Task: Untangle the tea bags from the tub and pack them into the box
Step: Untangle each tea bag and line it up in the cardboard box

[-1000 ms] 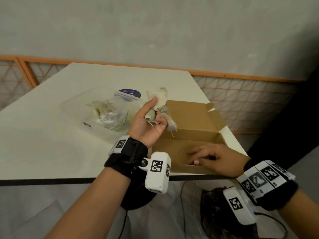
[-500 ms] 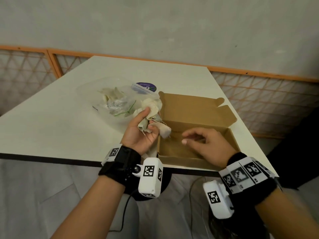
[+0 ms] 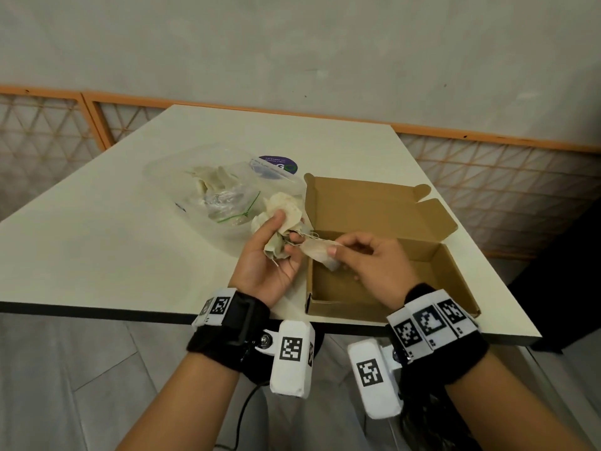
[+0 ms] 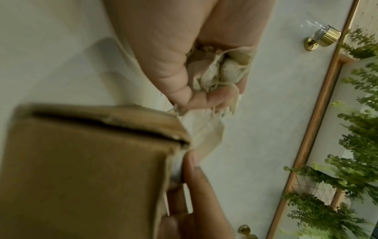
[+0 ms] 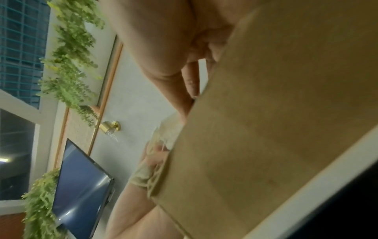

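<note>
A tangled clump of tea bags [image 3: 283,219] is clutched in the left hand [image 3: 266,258], held just left of the open cardboard box [image 3: 383,255]. One tea bag [image 3: 320,252] is pinched by the right hand [image 3: 374,265] over the box's near-left corner, strings trailing to the clump. More bags are seen in the clear tub [image 3: 182,177] behind, on the table [image 3: 97,249].
</note>
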The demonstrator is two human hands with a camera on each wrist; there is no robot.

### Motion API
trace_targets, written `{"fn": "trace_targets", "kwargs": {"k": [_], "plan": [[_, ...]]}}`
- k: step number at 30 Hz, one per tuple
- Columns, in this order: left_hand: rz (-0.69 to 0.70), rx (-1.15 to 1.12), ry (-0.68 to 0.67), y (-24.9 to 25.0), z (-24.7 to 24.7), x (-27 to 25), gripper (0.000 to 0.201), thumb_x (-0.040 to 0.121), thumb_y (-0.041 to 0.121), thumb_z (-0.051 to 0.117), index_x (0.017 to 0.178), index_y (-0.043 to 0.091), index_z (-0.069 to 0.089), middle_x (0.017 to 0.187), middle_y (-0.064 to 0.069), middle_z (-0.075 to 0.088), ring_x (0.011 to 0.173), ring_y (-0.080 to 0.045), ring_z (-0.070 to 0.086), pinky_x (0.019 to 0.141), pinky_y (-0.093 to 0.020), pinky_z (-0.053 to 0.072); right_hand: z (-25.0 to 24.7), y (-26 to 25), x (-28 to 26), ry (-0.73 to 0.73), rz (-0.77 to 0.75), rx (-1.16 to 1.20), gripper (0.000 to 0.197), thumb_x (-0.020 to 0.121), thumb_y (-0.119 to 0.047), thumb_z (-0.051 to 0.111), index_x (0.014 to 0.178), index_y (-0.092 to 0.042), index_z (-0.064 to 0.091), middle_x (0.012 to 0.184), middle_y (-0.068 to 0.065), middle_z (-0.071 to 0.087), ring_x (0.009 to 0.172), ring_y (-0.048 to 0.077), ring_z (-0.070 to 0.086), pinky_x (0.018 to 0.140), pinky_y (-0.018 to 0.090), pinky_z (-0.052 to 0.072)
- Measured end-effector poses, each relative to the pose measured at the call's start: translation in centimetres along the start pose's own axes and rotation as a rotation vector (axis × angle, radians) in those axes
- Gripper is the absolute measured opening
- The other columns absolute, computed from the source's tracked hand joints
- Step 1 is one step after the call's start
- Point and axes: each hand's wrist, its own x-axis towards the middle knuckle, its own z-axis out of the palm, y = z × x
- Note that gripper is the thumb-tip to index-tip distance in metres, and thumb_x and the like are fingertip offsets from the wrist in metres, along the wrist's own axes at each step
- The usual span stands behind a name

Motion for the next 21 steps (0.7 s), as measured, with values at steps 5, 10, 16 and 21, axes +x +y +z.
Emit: {"fn": "trace_targets", "kwargs": {"k": [5,10,16,21], "plan": [[0.028,-0.038,0.015,0.3,-0.5,0.2,0.028,0.080,0.018,0.061,0.104,0.009,0.051,0.078,-0.010,0.061,0.055,-0.008,0.055,0.045,-0.012,0.046,-2.7,0.6,0.2,-0.025,0.137,-0.024,0.016,0.089,-0.006,0.056,0.100,-0.017,0.060,0.079,0.006,0.062,0.060,0.011,0.058,0.054,0.017,0.053],[0.044,-0.016,0.020,0.2,-0.5,0.0,0.028,0.077,0.018,0.062,0.102,0.009,0.052,0.073,-0.011,0.060,0.055,-0.007,0.055,0.045,-0.012,0.047,-5.7,1.2,0.7,-0.009,0.271,-0.107,0.022,0.092,-0.006,0.052,0.113,-0.010,0.058,0.085,0.009,0.065,0.069,0.021,0.066,0.059,0.024,0.057],[0.057,0.061,0.045,-0.1,-0.2,-0.1,0.020,0.077,0.017,0.061,0.095,0.010,0.056,0.066,-0.007,0.062,0.055,-0.006,0.054,0.046,-0.010,0.045,-6.6,-1.3,1.4,-0.120,0.202,-0.389,0.009,0.088,-0.015,0.058,0.095,-0.017,0.062,0.089,0.001,0.066,0.077,0.012,0.059,0.073,0.021,0.045],[0.055,0.073,0.084,-0.2,-0.2,-0.1,0.019,0.077,0.015,0.062,0.095,0.011,0.057,0.065,-0.004,0.061,0.054,-0.006,0.053,0.045,-0.011,0.045,-4.8,-3.3,4.0,-0.240,0.283,-0.255,0.010,0.085,-0.004,0.062,0.090,-0.012,0.062,0.083,0.010,0.066,0.066,0.016,0.060,0.054,0.021,0.050]]}}
